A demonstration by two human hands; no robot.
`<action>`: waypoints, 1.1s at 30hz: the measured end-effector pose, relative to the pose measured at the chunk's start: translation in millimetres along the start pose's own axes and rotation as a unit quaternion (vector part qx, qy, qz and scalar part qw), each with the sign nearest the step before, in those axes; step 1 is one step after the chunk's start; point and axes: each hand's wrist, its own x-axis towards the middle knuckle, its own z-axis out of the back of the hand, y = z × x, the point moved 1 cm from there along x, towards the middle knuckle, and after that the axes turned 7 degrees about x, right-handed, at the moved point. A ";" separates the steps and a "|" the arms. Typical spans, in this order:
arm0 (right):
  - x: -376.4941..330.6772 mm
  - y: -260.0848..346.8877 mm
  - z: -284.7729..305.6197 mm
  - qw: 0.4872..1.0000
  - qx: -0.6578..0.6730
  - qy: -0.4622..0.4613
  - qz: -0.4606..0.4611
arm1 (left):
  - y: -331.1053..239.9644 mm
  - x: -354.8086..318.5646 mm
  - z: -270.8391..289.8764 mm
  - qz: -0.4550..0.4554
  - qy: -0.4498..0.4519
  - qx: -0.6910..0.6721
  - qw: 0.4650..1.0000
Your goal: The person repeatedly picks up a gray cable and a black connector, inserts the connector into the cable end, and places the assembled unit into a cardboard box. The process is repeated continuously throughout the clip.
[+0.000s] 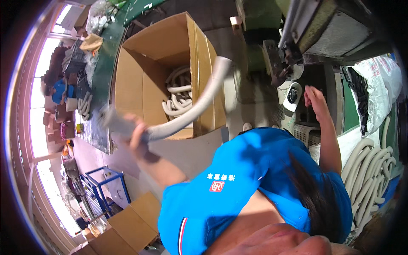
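Observation:
My left hand (138,134) is closed around a long, curved grey foam tube (193,117), held out in front of the open cardboard box (129,91). One end of the tube reaches up to the right past the box's edge. Its other end, beyond my hand, is blurred. Several similar curved tubes (180,106) lie inside the box. My right hand (314,100) is raised beside a white oval tray (292,97) with small black parts in it. The fingers of that hand are curled together; whatever may be in them is hidden.
A green table (104,72) stands left of the box, a metal machine (335,36) at the upper right. Many grey tubes (367,170) are piled at far right beneath a white sack (376,93). A blue metal frame (104,180) and another cardboard box (131,221) are lower left.

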 end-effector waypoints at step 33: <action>-182.0 -114.9 48.5 0.966 -0.106 -0.231 0.053 | -77.7 -211.0 -488.5 0.087 0.681 -0.164 0.708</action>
